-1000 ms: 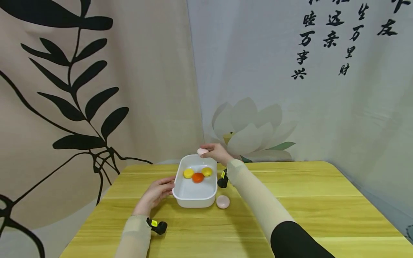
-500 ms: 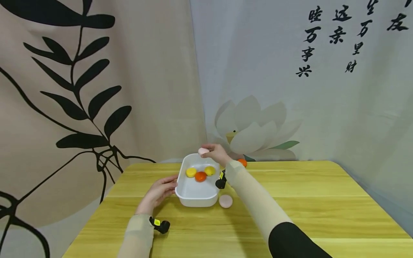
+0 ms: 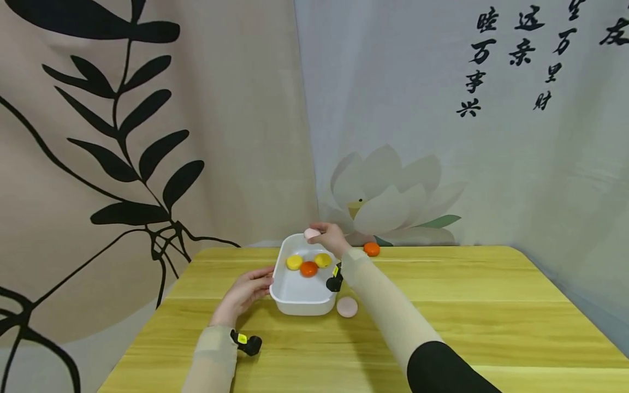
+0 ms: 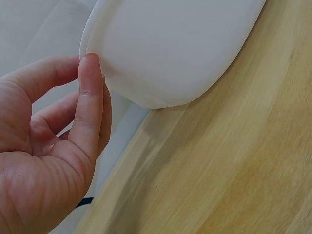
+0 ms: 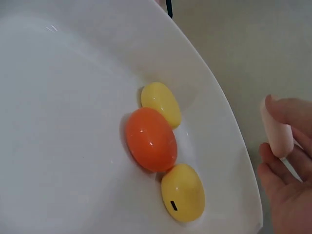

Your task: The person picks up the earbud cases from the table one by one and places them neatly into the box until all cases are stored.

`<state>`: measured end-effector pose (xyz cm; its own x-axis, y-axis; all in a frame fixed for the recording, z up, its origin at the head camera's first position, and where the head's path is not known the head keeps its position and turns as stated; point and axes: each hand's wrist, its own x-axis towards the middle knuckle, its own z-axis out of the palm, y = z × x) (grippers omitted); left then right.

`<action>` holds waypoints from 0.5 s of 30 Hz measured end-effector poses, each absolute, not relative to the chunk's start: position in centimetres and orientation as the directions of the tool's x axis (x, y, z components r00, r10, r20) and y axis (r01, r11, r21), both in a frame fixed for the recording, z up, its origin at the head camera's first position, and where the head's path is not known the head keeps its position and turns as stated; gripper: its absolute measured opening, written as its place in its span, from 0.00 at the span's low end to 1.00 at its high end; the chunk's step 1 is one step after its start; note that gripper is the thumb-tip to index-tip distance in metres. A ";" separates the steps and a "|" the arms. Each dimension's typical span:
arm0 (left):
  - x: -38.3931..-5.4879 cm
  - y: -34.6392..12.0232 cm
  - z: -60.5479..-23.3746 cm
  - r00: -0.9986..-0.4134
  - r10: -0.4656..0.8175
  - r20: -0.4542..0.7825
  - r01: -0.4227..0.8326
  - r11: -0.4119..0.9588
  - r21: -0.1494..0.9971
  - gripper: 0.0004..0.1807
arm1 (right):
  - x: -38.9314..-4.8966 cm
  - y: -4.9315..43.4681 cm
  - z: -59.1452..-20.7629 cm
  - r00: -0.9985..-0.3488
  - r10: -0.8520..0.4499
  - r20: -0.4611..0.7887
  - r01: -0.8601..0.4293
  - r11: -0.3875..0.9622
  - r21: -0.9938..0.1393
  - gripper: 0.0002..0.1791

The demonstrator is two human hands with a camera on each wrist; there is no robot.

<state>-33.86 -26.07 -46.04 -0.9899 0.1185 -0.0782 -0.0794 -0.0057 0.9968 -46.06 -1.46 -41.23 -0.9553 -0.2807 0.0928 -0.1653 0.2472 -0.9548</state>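
Observation:
A white tub (image 3: 302,295) with rounded corners stands on the table. My left hand (image 3: 248,292) rests at its left side, fingertips right at the rim, as the left wrist view also shows. At the tub's far rim, my right hand (image 3: 330,238) pinches a pale pink rounded disc (image 3: 312,234) between thumb and fingers. From the right wrist this pink disc (image 5: 277,126) appears edge-on, just outside the rim. Inside the tub lie a smooth orange oval piece (image 5: 151,140) and two yellow ones, the nearer yellow piece (image 5: 183,192) bearing a black mark.
Another pale pink disc (image 3: 346,307) lies on the wooden table (image 3: 467,311), close to the tub's near right corner. Near the table's back edge, past my right forearm, sits a second orange piece (image 3: 371,249). A printed cloth (image 3: 245,136) hangs behind the table.
My right hand has come slightly lower with the pink disc, and its forearm has shifted left over the tub's side, uncovering the orange piece at the back. The head view has turned slightly left.

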 end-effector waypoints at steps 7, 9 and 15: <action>-33.8 -26.0 -46.0 -0.990 0.124 -0.072 -0.073 0.003 0.997 0.27 | -45.6 -1.7 -41.6 -0.964 -0.245 0.102 -0.168 0.266 -0.949 0.27; -33.8 -26.0 -45.9 -0.989 0.132 -0.067 -0.067 0.007 0.998 0.27 | -45.6 -1.8 -41.7 -0.969 -0.235 0.081 -0.142 0.256 -0.956 0.27; -33.9 -26.1 -46.1 -0.987 0.145 -0.073 -0.075 -0.008 0.997 0.27 | -45.8 -2.2 -42.2 -0.975 -0.217 0.054 -0.117 0.289 -0.950 0.26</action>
<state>-33.86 -26.12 -46.09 -0.9867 0.1455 -0.0727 -0.0747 -0.0078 0.9972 -45.78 -2.20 -42.21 -0.9746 -0.2171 0.0540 -0.1170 0.2887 -0.9503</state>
